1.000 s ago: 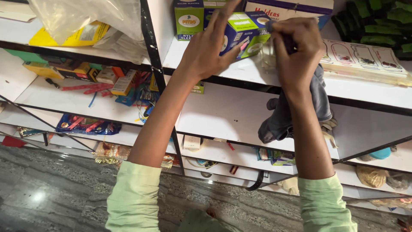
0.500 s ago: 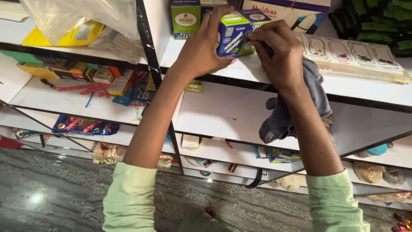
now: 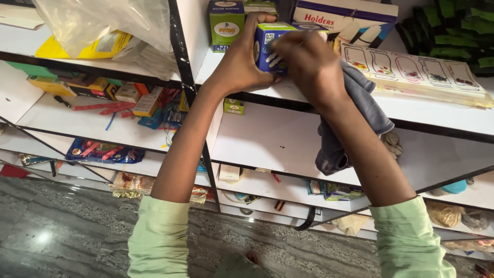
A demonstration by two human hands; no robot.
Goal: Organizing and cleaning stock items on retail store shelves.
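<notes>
The head camera is looking down on white shelving held by a black metal frame, standing on a grey speckled stone floor. The upper shelf is carrying a green and white carton, a long white and purple box, flat printed cards and dark green packets at the far right. To the left, a clear plastic bag is hanging over a yellow packet, and small colourful packages are lying on the shelf below it. Lower shelves are holding more wrapped goods, too small to tell apart.

The left hand is gripping a small blue and green box from its left side, thumb under it, holding it at the front edge of the upper shelf, just before the green carton. The right hand is closed over the box's right side and is also pinching a grey cloth, which is hanging down past the wrist in front of the next shelf. Both arms are wearing pale green sleeves.

Compared with half a second ago, the box is sitting lower and nearer the shelf edge, the right hand is covering more of its face, and the cloth is draping the same way.
</notes>
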